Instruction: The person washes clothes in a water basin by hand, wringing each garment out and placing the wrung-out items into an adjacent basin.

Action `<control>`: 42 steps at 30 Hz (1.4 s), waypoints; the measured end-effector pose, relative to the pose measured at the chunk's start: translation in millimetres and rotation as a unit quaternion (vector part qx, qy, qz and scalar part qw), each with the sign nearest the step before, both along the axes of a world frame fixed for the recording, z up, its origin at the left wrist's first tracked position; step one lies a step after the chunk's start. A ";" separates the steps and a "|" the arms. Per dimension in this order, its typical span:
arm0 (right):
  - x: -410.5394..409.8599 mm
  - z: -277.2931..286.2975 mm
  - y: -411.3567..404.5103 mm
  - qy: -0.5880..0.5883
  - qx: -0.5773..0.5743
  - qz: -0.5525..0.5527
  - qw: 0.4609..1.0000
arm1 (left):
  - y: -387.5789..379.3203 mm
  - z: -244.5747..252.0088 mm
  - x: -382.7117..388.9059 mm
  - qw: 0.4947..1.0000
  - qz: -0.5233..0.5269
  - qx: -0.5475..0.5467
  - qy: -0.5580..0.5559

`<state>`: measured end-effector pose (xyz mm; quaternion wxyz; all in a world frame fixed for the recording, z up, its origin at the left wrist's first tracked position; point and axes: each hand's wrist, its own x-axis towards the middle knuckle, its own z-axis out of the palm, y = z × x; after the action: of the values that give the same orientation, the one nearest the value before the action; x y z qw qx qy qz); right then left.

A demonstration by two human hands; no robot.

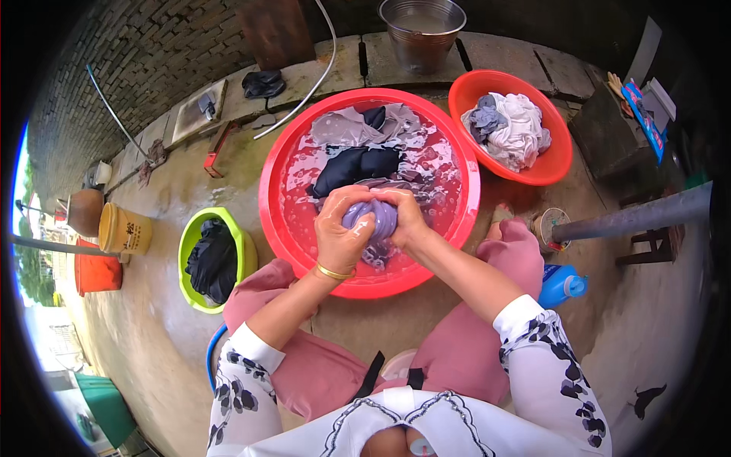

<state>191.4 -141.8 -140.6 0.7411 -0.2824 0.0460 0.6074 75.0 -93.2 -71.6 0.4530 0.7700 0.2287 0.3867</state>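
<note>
Both of my hands squeeze a bunched, wet purple cloth above the near side of a large red plastic basin. My left hand presses it from the left, thumb laid across the front. From the right, my right hand closes around the same cloth. Just beyond my hands, a dark navy garment floats in the soapy water. Farther back in the basin lies a greyish-mauve garment with a small dark piece on it. The lower part of the purple cloth is partly hidden by my hands.
An orange-red basin holding white and grey clothes touches the large one at the right. Left stands a lime-green basin of dark clothes. A metal bucket sits behind. A blue bottle lies by my right leg; a pale hose hangs near the basin.
</note>
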 end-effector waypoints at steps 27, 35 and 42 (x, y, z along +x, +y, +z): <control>105.4 20.6 -5.0 -0.539 -0.102 -0.045 0.835 | 46.5 -26.8 -16.5 0.987 -0.010 0.053 0.152; 252.6 -12.7 -6.2 -0.870 -0.415 -0.026 0.265 | 46.6 -8.8 -57.0 0.920 -0.075 0.195 0.333; 235.7 -166.3 125.5 -0.722 -0.262 0.270 0.580 | 61.5 -7.5 -67.0 0.883 -0.122 0.159 0.424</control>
<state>427.1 -16.2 -306.9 0.2252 -0.8094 -0.4255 0.3363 8.0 -31.7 -79.1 0.2279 0.9441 0.2382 -0.0034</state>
